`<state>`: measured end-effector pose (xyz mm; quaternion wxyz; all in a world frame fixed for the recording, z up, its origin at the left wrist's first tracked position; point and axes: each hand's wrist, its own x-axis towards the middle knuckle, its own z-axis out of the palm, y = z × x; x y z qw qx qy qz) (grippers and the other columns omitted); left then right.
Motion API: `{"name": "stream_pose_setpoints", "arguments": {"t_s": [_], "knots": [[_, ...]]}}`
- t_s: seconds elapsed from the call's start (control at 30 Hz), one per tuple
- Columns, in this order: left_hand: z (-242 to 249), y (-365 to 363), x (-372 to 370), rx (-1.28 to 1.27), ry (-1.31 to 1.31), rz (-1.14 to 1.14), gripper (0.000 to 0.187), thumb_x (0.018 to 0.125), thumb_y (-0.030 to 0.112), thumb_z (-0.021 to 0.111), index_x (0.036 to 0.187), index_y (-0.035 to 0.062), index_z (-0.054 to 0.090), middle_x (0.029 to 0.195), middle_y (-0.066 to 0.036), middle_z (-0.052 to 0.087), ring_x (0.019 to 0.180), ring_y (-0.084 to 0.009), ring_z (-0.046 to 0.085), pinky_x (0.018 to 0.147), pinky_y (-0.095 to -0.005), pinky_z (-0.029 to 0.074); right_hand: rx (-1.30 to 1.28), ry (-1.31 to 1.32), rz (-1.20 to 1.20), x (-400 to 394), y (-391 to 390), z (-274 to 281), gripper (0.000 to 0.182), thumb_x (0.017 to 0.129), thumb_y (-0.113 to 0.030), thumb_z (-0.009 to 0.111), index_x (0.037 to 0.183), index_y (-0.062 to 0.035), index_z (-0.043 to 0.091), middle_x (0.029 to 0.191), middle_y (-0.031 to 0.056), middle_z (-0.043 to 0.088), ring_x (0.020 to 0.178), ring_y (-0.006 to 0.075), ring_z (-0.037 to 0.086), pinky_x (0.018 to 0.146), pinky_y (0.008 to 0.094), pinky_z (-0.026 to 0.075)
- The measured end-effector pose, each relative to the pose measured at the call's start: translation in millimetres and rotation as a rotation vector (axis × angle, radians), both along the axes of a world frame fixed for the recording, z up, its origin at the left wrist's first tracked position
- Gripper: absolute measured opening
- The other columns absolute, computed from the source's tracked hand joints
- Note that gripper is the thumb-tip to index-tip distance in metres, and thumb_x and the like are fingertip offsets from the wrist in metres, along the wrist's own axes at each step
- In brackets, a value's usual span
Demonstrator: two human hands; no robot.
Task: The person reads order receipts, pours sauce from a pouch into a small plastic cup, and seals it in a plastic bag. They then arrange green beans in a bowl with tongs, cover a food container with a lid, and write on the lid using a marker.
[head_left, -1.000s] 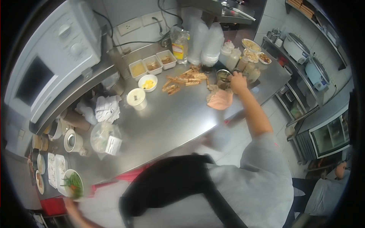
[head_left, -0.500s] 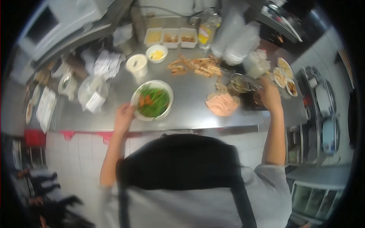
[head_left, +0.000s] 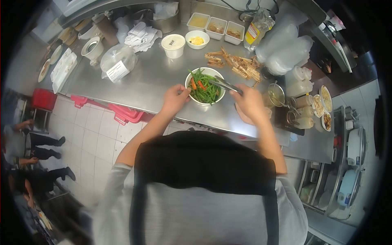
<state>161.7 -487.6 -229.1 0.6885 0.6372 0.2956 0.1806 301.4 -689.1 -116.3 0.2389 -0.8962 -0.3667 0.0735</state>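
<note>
A white bowl [head_left: 223, 96] of green vegetables [head_left: 209, 92] with orange pieces [head_left: 194, 83] stands near the front edge of the steel counter [head_left: 157, 77]. The left rim of the bowl is at the fingers of my left hand [head_left: 177, 97], which are pinched on it. My right hand [head_left: 248, 100] grips metal tongs [head_left: 226, 85], whose tips reach over the vegetables from the right. Beneath my right hand, the pinkish cloth-like item is mostly hidden.
Wooden clothespins [head_left: 245, 67] lie behind the bowl. A lidded tub [head_left: 173, 45], a small bowl with yellow food [head_left: 197, 39] and a plastic bag [head_left: 118, 61] stand further back and left. Sauce bottles [head_left: 304, 112] are at right. Two people [head_left: 41, 147] stand at far left.
My right hand has come left from the jars to the bowl, bringing the tongs over the vegetables. The camera view has shifted, and my left hand remains at the bowl's rim.
</note>
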Motion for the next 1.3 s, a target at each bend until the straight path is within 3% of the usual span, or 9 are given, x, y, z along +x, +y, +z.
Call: {"name": "stream_pose_setpoints", "arguments": {"t_s": [0.13, 0.43, 0.67, 0.77, 0.9, 1.0, 1.1, 1.2, 1.3], "knots": [[-0.8, -0.2, 0.8, 0.06, 0.019, 0.011, 0.015, 0.085, 0.014, 0.062, 0.08, 0.0012, 0.056, 0.076, -0.006, 0.059, 0.067, -0.0103, 0.059, 0.063, -0.0222, 0.052, -0.11, 0.061, 0.085, 11.9, 46.0, -16.7, 0.035, 0.08, -0.033, 0.062, 0.102, -0.0065, 0.064, 0.089, 0.0195, 0.064, 0.087, 0.035, 0.061, 0.076, 0.0424, 0.047], [-12.0, 2.9, 0.9, 0.09, 0.029, -0.012, 0.018, 0.085, 0.017, 0.063, 0.079, 0.0015, 0.056, 0.074, -0.007, 0.061, 0.066, -0.0114, 0.059, 0.062, -0.0233, 0.051, 0.026, -0.003, 0.049, 1.4, 61.2, -36.4, 0.029, 0.079, -0.034, 0.063, 0.099, -0.0135, 0.067, 0.084, 0.0154, 0.065, 0.081, 0.0326, 0.062, 0.072, 0.0401, 0.049], [-5.8, -3.3, 0.8, -0.041, 0.008, 0.014, 0.018, 0.086, 0.018, 0.062, 0.086, 0.002, 0.054, 0.076, -0.007, 0.061, 0.07, -0.0128, 0.061, 0.065, -0.0242, 0.052, 0.239, -0.074, 0.022, 20.0, 29.8, 22.3, 0.03, 0.079, -0.035, 0.063, 0.095, -0.0103, 0.068, 0.077, 0.0151, 0.064, 0.072, 0.0313, 0.062, 0.065, 0.0395, 0.048], [-6.6, -1.5, -0.9, -0.085, -0.014, -0.011, 0.018, 0.087, 0.018, 0.061, 0.09, 0.0025, 0.053, 0.081, -0.007, 0.061, 0.074, -0.0133, 0.061, 0.066, -0.025, 0.052, 0.108, -0.029, 0.089, 23.1, 30.1, 67.4, 0.03, 0.079, -0.034, 0.063, 0.095, -0.009, 0.068, 0.078, 0.0152, 0.064, 0.074, 0.0308, 0.062, 0.066, 0.0399, 0.048], [-4.9, 2.2, -4.7, -0.157, -0.035, -0.071, 0.017, 0.088, 0.018, 0.059, 0.092, 0.003, 0.053, 0.089, -0.007, 0.059, 0.081, -0.0139, 0.06, 0.07, -0.0266, 0.052, -0.168, -0.265, 0.428, 32.5, 61.3, 87.0, 0.029, 0.077, -0.032, 0.064, 0.094, -0.0093, 0.068, 0.082, 0.013, 0.066, 0.08, 0.0296, 0.063, 0.067, 0.0417, 0.048], [-0.4, 4.9, -6.9, -0.174, -0.004, -0.097, 0.016, 0.088, 0.017, 0.058, 0.093, 0.0033, 0.053, 0.092, -0.006, 0.058, 0.085, -0.0142, 0.059, 0.071, -0.028, 0.052, -0.435, -0.263, 0.485, 43.6, 101.8, 49.7, 0.029, 0.075, -0.033, 0.066, 0.092, -0.0098, 0.069, 0.087, 0.0105, 0.067, 0.083, 0.0284, 0.063, 0.07, 0.0403, 0.05], [1.7, 6.9, -8.7, -0.158, 0.015, -0.105, 0.015, 0.088, 0.017, 0.059, 0.094, 0.0048, 0.053, 0.093, -0.005, 0.057, 0.085, -0.0142, 0.059, 0.071, -0.0288, 0.051, -0.542, -0.26, 0.484, 34.7, 115.6, 40.0, 0.027, 0.072, -0.031, 0.067, 0.087, -0.0094, 0.069, 0.082, 0.0136, 0.065, 0.079, 0.0295, 0.062, 0.069, 0.04, 0.048], [3.9, 5.8, -9.6, -0.136, 0.026, -0.094, 0.015, 0.087, 0.018, 0.06, 0.094, 0.0065, 0.053, 0.092, -0.003, 0.056, 0.083, -0.0139, 0.058, 0.07, -0.0291, 0.051, -0.465, -0.355, 0.401, 22.2, 96.4, 67.7, 0.026, 0.07, -0.032, 0.068, 0.082, -0.0084, 0.069, 0.078, 0.0142, 0.065, 0.076, 0.0296, 0.062, 0.067, 0.0399, 0.048], [6.4, 6.4, -10.0, -0.139, 0.047, -0.095, 0.015, 0.086, 0.018, 0.061, 0.092, 0.0073, 0.053, 0.091, -0.002, 0.055, 0.081, -0.0137, 0.058, 0.069, -0.0292, 0.05, -0.562, -0.327, 0.408, 15.7, 75.2, 93.2, 0.026, 0.069, -0.031, 0.068, 0.081, -0.008, 0.069, 0.073, 0.0146, 0.064, 0.073, 0.0302, 0.062, 0.067, 0.0396, 0.048]]}}
